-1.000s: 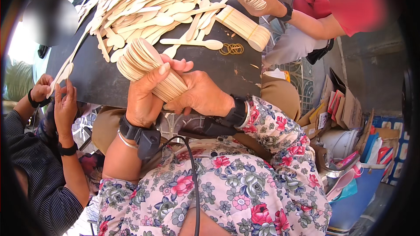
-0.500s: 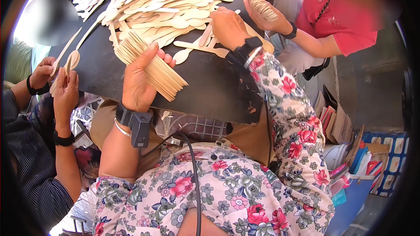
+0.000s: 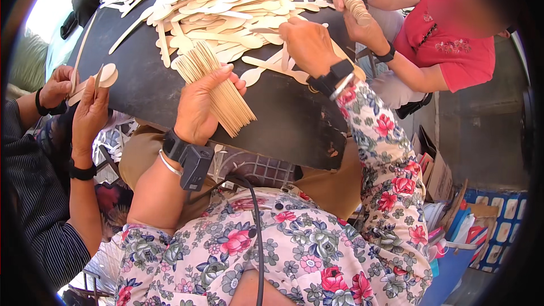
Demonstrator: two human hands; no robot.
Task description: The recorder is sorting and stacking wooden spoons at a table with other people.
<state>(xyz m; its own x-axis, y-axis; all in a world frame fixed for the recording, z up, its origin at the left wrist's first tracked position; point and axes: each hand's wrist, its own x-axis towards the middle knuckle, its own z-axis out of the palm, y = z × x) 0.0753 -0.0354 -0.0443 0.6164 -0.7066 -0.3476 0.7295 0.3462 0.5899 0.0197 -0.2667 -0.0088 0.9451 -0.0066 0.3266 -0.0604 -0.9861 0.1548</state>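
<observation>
Dozens of flat, pale wooden utensils, seen edge-on as one thick bundle (image 3: 233,105), are gripped by the closed fingers of the left hand (image 3: 198,107), above the front part of a black, flat-topped desk (image 3: 283,116). The bundle is tilted, with its lower end pointed toward the wearer's right. Farther back, a large, loose heap of pale wooden spoons and sticks (image 3: 212,8) is spread across the desk. The right hand (image 3: 310,46) is held at the heap's right edge, its fingers bent; whether anything is pinched by them cannot be told. Just beside it, a few crossed wooden spoons (image 3: 272,67) are laid on the desk. At the right, a curved stack of rounded wooden pieces (image 3: 356,7) is held by a co-worker in a red shirt (image 3: 422,51); at the left, a pale round-bowled wooden spoon (image 3: 107,75) is held by another in dark stripes (image 3: 37,192).
</observation>
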